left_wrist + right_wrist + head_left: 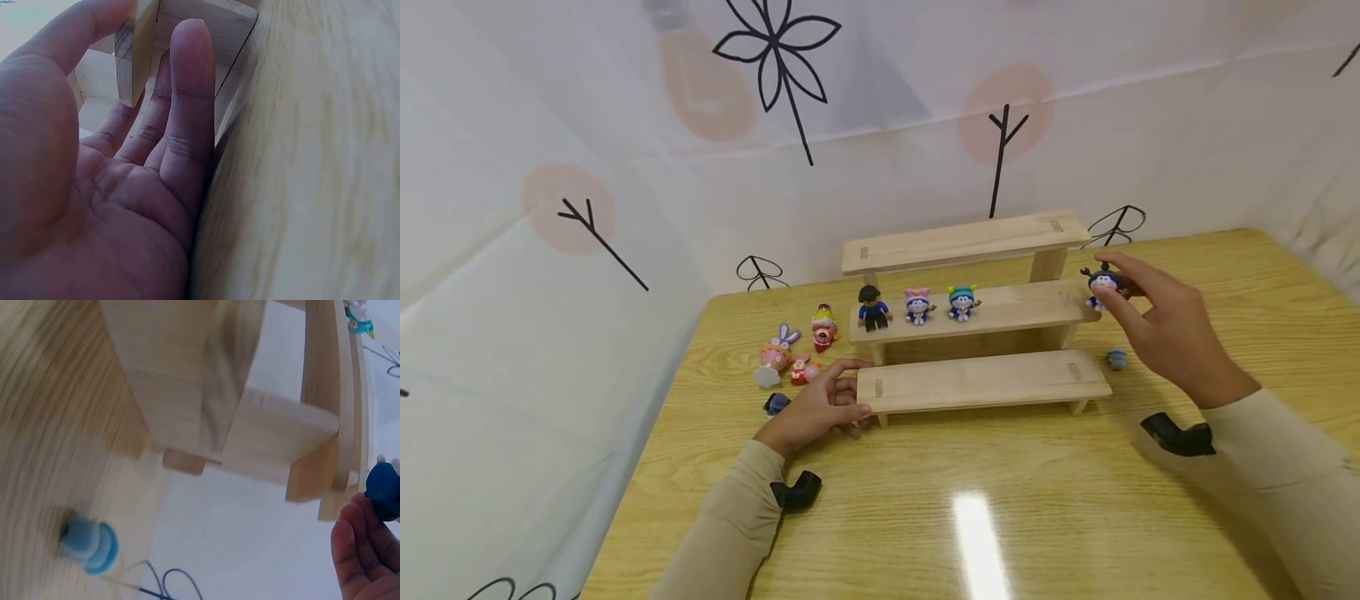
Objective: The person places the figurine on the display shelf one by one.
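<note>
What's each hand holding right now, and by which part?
The right hand pinches the figurine with dark antennae by its body, thumb toward its front; finger contact is partly hidden. The left hand grips the lowest wooden shelf by its left end.

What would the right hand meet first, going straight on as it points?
Probably the right end of the wooden rack, beyond the figurine in the right hand; with depth unclear, I can't tell which tier comes first.

figurine (382,487): cut by right-wrist view's right edge | light-blue toy (89,544): blurred there
</note>
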The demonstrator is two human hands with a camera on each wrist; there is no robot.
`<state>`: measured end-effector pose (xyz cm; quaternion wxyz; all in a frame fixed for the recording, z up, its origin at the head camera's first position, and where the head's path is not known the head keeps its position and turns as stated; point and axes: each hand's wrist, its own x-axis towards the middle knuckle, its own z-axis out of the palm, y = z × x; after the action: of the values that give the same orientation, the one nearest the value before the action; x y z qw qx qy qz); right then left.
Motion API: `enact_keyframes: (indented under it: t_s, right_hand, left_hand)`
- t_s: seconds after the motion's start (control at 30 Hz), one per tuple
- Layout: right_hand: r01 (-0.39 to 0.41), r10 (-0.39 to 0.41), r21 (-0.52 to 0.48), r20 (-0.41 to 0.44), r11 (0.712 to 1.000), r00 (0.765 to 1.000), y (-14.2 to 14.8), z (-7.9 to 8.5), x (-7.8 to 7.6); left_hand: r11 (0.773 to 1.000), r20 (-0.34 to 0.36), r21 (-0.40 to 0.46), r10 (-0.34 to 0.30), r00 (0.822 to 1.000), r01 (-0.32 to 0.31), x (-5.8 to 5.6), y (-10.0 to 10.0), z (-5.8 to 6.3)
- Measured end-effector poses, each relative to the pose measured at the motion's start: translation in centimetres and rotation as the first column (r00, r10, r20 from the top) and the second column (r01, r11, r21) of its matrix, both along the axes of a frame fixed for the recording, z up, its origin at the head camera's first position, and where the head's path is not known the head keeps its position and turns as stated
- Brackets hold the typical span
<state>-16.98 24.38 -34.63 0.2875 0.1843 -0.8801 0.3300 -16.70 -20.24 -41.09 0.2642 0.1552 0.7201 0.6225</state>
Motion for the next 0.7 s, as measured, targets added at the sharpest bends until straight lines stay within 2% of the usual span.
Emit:
enact_keyframes:
  t_s: [0.3,0.5,0.7]
  right_hand:
    - [-0.081,0.082,0.016,-0.045,0.997,0.996,-3.1,0.3,-0.7]
    - [-0.132,0.133,0.028,-0.022,0.991,0.991,-4.9,0.2,-1.1]
    - [-0.163,0.164,0.024,-0.034,0.986,0.986,-6.3,-0.2,-1.7]
  left_hand:
    - [1.000,0.004,0.001,-0.004,1.000,0.004,-0.1,-0.1,0.0]
    - [1.000,-0.001,0.004,-0.001,1.000,0.001,-0.2,-0.1,-0.2]
    - [1.000,0.008,0.009,-0.001,1.000,0.001,-0.2,-0.1,-0.3]
